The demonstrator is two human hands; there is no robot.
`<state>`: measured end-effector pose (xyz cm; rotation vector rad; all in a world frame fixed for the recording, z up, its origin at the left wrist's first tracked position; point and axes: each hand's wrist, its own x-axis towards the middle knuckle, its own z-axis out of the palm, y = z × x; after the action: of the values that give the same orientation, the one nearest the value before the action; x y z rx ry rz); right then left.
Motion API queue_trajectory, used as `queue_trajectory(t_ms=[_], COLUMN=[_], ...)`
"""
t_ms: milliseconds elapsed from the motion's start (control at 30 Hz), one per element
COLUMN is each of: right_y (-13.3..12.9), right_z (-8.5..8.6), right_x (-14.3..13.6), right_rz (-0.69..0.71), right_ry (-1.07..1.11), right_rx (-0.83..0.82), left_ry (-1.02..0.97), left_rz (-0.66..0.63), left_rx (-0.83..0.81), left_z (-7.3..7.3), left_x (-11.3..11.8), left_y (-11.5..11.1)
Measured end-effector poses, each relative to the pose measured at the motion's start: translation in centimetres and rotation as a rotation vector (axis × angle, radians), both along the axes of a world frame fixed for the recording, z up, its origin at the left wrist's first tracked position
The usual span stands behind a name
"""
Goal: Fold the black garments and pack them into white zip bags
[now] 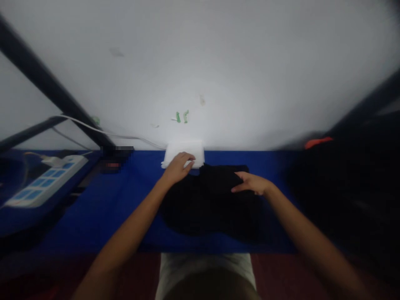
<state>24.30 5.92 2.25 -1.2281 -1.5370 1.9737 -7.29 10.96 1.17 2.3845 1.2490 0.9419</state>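
A black cloth (pixel 212 208), perhaps a garment, lies folded on the blue table cover in front of me. My right hand (pixel 251 183) is at its upper right part, the thumb on top and the fingers partly hidden by the fabric it grips. At the back edge sits a stack of thin white sheets or bags (pixel 184 148); their exact kind is not clear. Over the front of this stack is my left hand (pixel 181 166), its fingers slightly bent and the thumb apart, with nothing visible between them.
A white power strip with blue sockets (pixel 46 183) lies at the left, and a white cable (pixel 125 136) runs along the wall. Dark frame bars (pixel 53 75) slant at both sides. A large dark pile (pixel 343 187) with an orange item (pixel 318 142) stands at the right.
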Motion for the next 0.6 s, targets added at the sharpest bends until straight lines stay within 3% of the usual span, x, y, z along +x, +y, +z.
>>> queue_trajectory(t_ms=[100,233,367,500,600], right_y=[-0.1,-0.3,-0.4,-0.6,-0.7], right_z=[-1.2,-2.5,-3.3,-3.2,-3.2], right_x=[0.2,0.0,0.0,-0.1,-0.1], right_rz=[-0.065,-0.123,-0.122,-0.124,-0.120], right_ry=[0.020,0.023,0.034,0.025,0.020], right_rx=[-0.001,0.004,0.019,0.065,0.097], left_ry=[0.308,0.458,0.449,0.465,0.549], left_rz=[0.012,0.014,0.080,0.179,0.137], left_rx=[0.037,-0.023,0.002,0.101,0.132], left_z=[-1.1,-2.5,-2.4,-0.7,0.6], left_x=[-4.0,-6.8,-6.6,-5.3,-4.3], left_y=[2.7,4.6,4.1,2.1,0.3])
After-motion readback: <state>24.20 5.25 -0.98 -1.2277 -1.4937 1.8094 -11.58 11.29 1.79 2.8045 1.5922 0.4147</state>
